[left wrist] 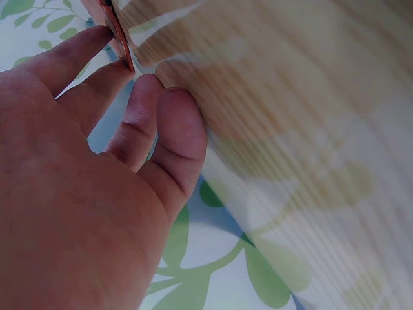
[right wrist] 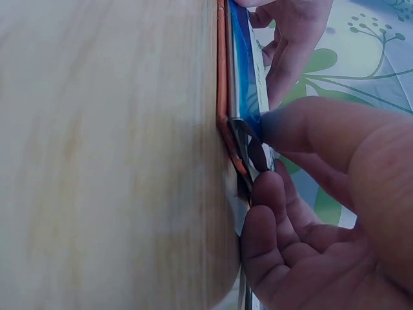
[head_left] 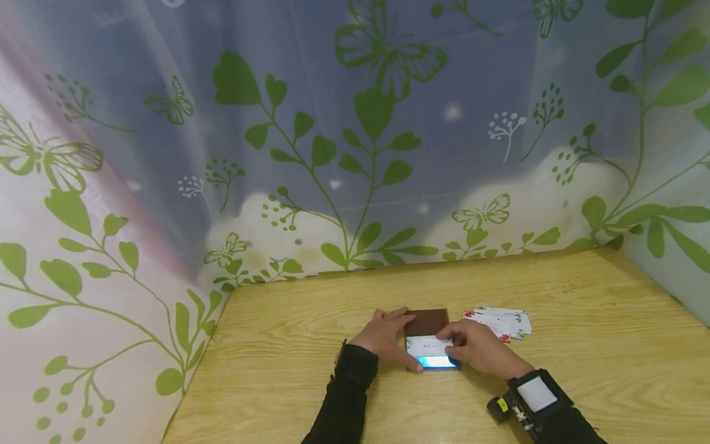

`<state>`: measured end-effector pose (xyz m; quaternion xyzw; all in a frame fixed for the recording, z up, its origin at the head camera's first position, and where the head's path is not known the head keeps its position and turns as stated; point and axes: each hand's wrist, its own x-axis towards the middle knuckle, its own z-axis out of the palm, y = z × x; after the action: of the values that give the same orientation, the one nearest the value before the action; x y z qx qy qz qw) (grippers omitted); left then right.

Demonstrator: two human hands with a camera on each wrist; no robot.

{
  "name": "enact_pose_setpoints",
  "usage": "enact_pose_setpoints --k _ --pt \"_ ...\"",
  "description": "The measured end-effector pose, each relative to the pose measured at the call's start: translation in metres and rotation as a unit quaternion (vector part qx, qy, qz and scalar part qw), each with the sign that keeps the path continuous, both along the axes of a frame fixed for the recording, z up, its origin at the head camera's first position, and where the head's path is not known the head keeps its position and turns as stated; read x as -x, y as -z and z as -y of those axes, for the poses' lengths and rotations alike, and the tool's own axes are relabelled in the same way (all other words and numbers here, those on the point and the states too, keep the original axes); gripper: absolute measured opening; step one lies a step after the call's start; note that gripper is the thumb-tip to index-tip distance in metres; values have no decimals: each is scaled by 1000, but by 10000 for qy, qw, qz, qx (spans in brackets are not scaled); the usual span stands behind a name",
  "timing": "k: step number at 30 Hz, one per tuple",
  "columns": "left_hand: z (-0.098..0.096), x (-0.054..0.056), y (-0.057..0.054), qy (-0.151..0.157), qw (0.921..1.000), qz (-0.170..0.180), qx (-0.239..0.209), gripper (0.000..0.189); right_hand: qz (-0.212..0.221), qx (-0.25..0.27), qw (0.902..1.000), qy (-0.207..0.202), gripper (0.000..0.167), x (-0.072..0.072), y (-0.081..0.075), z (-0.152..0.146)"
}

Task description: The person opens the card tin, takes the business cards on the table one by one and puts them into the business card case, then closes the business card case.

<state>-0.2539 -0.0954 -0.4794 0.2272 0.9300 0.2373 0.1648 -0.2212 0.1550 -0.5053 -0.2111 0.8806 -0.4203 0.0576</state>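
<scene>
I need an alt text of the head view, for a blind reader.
A right hand pinches a white card on a brown holder while the left hand holds the holder's left side. Floral cards lie to the right on a wooden table.

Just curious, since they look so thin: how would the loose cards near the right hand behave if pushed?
The cards would probably slide apart, since they overlap unevenly. Looking thin, they're likely light; lying flat, they seem unlikely to tip.

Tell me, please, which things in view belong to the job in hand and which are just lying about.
In use: left hand, right hand, brown case, white card.
Lying about: overlapping cards, though these may belong too.
</scene>
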Motion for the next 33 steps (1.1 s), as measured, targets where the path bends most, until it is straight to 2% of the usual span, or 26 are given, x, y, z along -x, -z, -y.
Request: enact_pose_setpoints --k 12,18,23,28,30,33 --pt "-1 1 1 -3 10000 81 -30 107 -166 -12 9998 -119 19 0 -1 -1" --pt "0 1 0 21 10000 67 -11 106 -107 -70 9999 -6 25 -1 -3 1" --pt "1 1 1 60 10000 3 19 107 -121 -62 9980 625 32 -3 -4 4" --pt "2 1 1 59 9999 82 -44 107 -524 -100 9884 1423 40 -4 -5 2" --pt "2 1 1 55 9999 104 -86 106 -565 -269 9830 1727 49 -4 -7 0" --pt "2 1 1 67 9998 106 -122 106 -377 -646 9752 2082 61 -3 -11 -3"
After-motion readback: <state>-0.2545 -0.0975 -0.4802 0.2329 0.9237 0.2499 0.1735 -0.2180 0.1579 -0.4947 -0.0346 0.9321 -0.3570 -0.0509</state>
